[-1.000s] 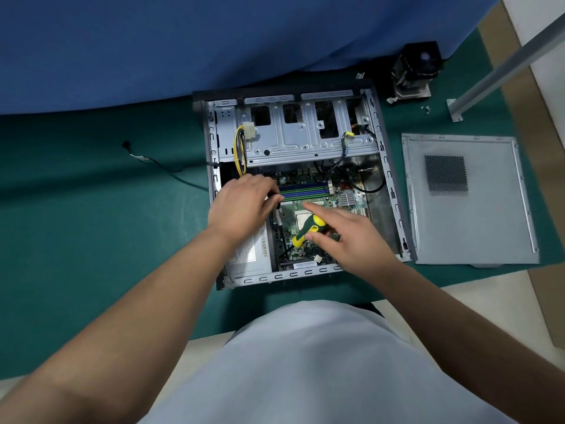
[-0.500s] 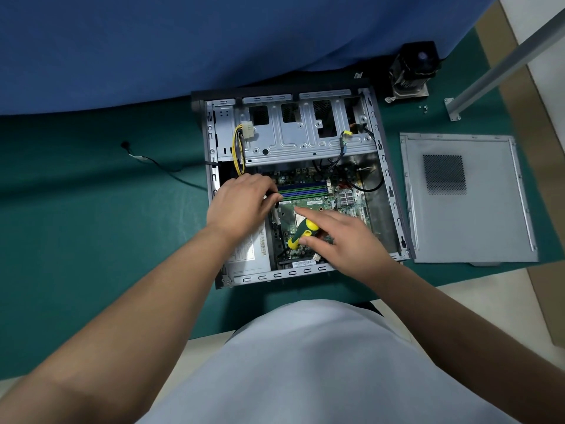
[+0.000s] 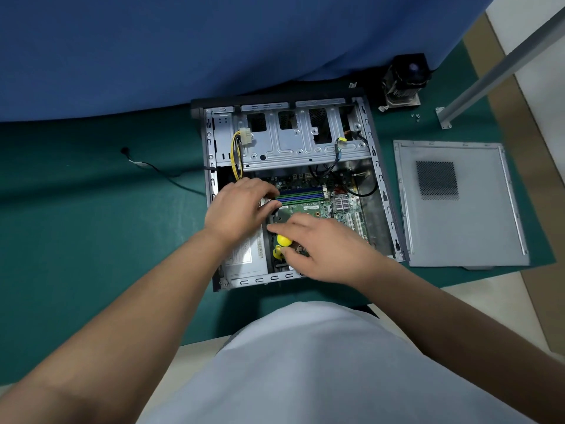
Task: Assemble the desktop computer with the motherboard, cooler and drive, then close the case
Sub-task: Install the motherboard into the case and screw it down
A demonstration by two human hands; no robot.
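Green motherboard point(image 3: 308, 209), yellow-green screwdriver point(image 3: 282, 244), teal mat point(image 3: 91, 240).

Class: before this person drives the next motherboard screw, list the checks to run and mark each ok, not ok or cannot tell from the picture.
1. Motherboard lying inside the open case: ok.
2. Screwdriver in the right hand grip: ok.
3. Screwdriver tip seated in a screw: cannot tell, hidden.
4. Left hand steadying at the board's edge: ok.
5. Cooler fitted: not ok, it stands outside the case.
6. Side panel fitted: not ok, it lies beside the case.
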